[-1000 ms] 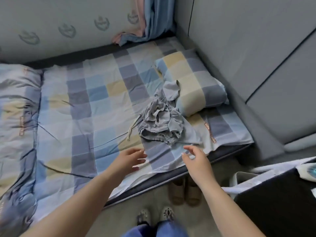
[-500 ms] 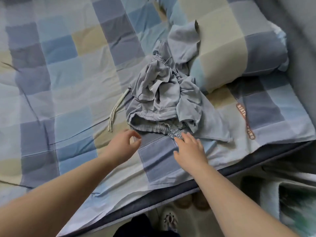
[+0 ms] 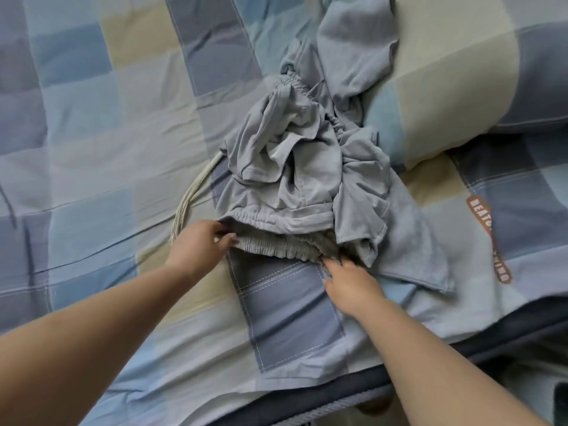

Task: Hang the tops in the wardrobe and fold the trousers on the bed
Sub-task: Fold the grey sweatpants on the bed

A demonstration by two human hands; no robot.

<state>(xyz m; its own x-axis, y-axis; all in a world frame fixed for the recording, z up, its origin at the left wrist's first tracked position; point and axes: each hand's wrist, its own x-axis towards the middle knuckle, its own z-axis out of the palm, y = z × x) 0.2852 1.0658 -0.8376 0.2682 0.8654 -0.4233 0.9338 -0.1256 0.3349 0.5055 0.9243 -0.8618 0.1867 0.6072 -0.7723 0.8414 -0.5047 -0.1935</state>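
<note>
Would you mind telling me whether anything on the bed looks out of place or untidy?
The grey trousers lie in a crumpled heap, one part draped up onto the pillow, and the drawstring trails loose onto the sheet. The left hand and right hand are at the waistband.

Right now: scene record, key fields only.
garment: grey trousers, crumpled heap, unfolded
support: checked bed sheet
pillow: touching the heap, far right
drawstring: trails out left of the waistband
left hand: pinches the left waistband end
right hand: fingers at the right waistband end, grip unclear
</note>
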